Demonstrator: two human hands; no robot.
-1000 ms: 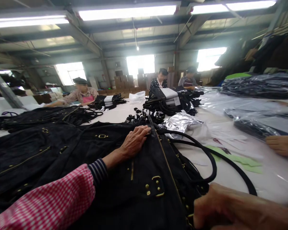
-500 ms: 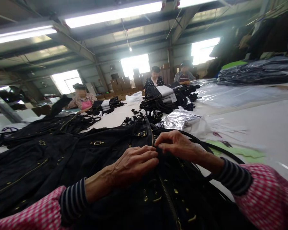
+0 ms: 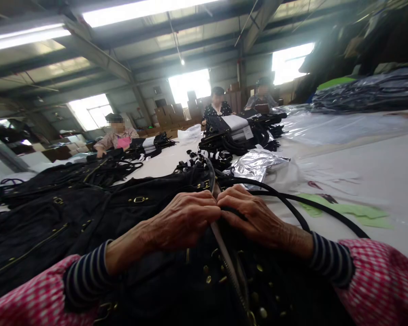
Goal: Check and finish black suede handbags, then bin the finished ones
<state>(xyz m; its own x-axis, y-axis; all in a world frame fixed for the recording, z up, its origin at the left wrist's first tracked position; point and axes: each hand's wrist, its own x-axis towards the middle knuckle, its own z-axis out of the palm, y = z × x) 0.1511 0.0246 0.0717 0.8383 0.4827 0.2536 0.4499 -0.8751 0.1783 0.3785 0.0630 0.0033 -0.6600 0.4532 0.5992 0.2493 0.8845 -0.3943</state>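
A black handbag (image 3: pixel 170 280) with brass-coloured buckles and studs lies in front of me, its long zipper (image 3: pixel 231 271) running towards my body. My left hand (image 3: pixel 187 219) is closed with fingers pinched on the bag's zipper edge. Right beside it, my right hand (image 3: pixel 255 213) pinches the edge from the other side, and the fingertips of both hands meet. Between and below them the zipper is parted, showing a paler inner strip. Two dark strap handles (image 3: pixel 313 201) loop out to the right. What lies under the fingers is hidden.
More black bags (image 3: pixel 23 226) lie to the left. Ahead are a stack of bags with white wrapping (image 3: pixel 236 127) and a crumpled silvery plastic bag (image 3: pixel 258 165). Green sheets (image 3: pixel 347 210) lie at right, wrapped goods (image 3: pixel 367 93) beyond. Several people sit across the white table (image 3: pixel 387 167).
My hands have come together at the zipper, both now pinching its edges. The zipper has parted and its paler inside shows. The strap handles have shifted outward to the right.
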